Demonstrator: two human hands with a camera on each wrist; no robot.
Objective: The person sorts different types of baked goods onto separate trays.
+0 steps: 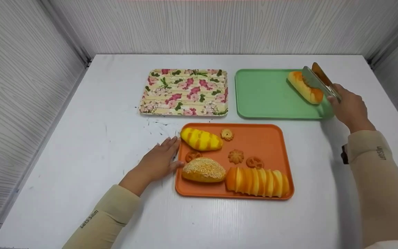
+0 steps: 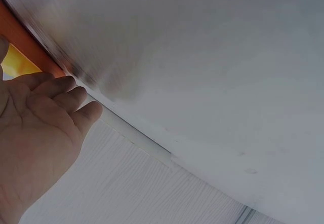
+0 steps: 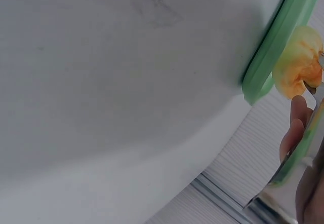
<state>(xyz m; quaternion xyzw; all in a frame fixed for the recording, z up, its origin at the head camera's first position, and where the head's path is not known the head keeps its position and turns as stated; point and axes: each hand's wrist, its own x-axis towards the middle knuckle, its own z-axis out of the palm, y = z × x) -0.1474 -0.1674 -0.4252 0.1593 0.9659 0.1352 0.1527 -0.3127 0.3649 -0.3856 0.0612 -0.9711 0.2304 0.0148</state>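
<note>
My right hand (image 1: 351, 105) grips metal tongs (image 1: 321, 83) above the right side of the green tray (image 1: 264, 95). A long bread roll (image 1: 304, 88), golden at its ends, lies there, right beside the tongs' near arm; the arms stand apart. In the right wrist view, the tongs (image 3: 288, 193) partly overlap the roll (image 3: 298, 64). With its fingers extended, my left hand (image 1: 159, 159) rests at the left edge of the orange tray (image 1: 261, 138). That tray holds a yellow striped bread (image 1: 201, 139), a seeded bun (image 1: 204, 170) and a sliced loaf (image 1: 257, 182).
Several small cookies (image 1: 236, 156) lie among the breads on the orange tray. A flower-patterned tray (image 1: 185, 91) stands at the back, left of the green one. Pale wood-grain walls (image 1: 219, 27) enclose the white table (image 1: 81, 138) at the back and sides.
</note>
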